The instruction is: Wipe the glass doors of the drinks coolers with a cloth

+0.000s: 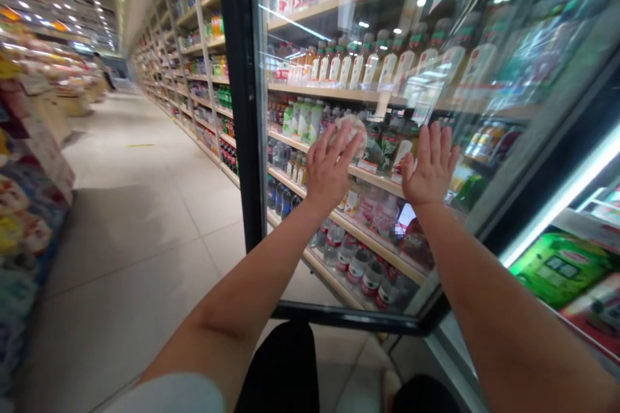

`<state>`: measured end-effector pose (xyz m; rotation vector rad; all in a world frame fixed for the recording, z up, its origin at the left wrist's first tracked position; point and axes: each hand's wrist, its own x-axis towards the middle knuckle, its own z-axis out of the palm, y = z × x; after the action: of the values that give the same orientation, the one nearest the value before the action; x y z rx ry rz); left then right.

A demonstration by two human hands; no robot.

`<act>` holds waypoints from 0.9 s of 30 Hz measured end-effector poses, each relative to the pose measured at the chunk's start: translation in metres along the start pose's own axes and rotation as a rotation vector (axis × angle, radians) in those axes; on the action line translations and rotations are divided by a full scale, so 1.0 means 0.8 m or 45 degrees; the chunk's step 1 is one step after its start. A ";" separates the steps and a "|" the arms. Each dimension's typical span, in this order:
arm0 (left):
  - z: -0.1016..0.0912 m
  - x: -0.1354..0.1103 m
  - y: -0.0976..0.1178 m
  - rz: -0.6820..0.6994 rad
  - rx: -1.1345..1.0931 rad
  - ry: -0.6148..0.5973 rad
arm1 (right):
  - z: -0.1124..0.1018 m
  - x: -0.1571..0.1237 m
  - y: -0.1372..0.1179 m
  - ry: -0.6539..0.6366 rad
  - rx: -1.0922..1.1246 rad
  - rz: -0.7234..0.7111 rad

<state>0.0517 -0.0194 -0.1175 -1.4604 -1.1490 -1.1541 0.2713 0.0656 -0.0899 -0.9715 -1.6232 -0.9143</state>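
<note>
Far left, packaged goods (26, 219) are crowding the edge of a pale floor (140, 200), and a distant person (103, 71) is showing small and blurred. Next, open shelves (201, 71) of drinks are running back along the aisle. A glass door (241, 116) with a dark frame is standing open before the person, rows of bottles (334, 64) showing through its pane. Near mid-pane, the left hand (330, 164) is pressing a crumpled pale cloth (357, 132) to the glass, fingers spreading over it; whether they are also gripping it, cannot tell. Right of that, the right hand (430, 164) is resting open against the pane, fingers pointing up. Farther right, a bright light strip (557, 200) is slanting above a green pack (564, 268).
</note>
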 end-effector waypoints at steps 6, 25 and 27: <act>0.007 -0.045 0.010 0.405 -0.172 -0.147 | -0.002 0.000 0.001 -0.021 -0.022 -0.009; 0.009 -0.005 -0.017 -0.055 -0.189 0.136 | -0.024 0.002 -0.014 -0.147 0.166 0.097; 0.010 -0.029 -0.012 0.033 -0.216 0.146 | -0.029 0.002 -0.018 -0.155 0.170 0.111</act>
<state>0.0403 -0.0130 -0.1405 -1.5106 -0.9705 -1.3261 0.2659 0.0394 -0.0845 -1.0128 -1.7069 -0.6900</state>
